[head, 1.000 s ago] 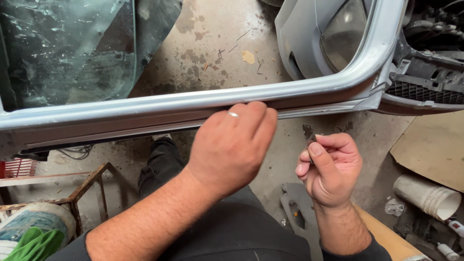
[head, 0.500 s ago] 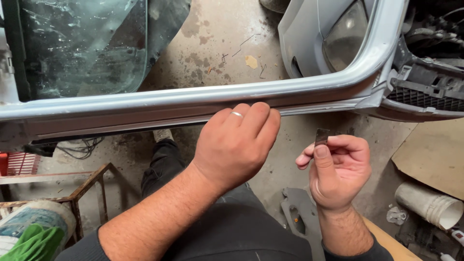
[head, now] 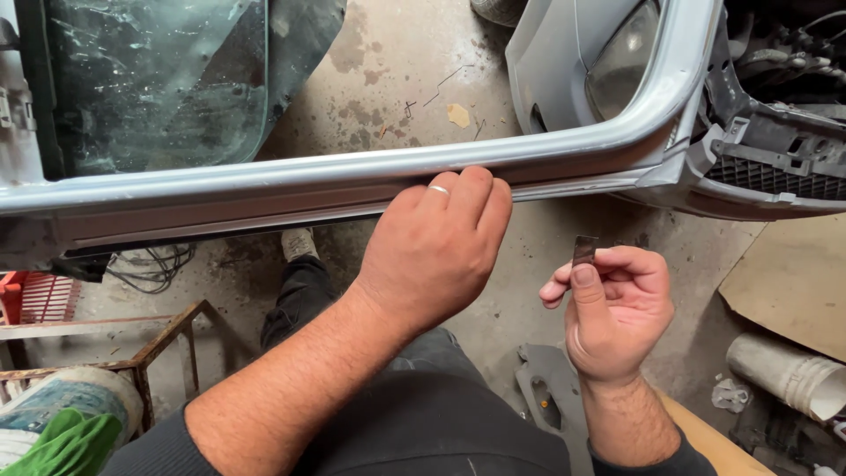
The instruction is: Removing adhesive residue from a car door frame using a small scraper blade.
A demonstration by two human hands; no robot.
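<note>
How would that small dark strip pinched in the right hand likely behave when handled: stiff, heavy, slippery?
The small dark strip stands straight up out of the right hand without drooping, so it is probably fairly stiff. It is thin and tiny beside the fingertips, so likely very light. Held only by a thumb-and-finger pinch, it could easily slip and drop to the concrete floor.

Door frame (head: 264, 189): pale silver-blue
Small clip (head: 583, 249): dark brown
Window glass (head: 159, 79): green-tinted, streaked white
Floor (head: 397, 79): grey, stained
Crate (head: 35, 298): red
</note>
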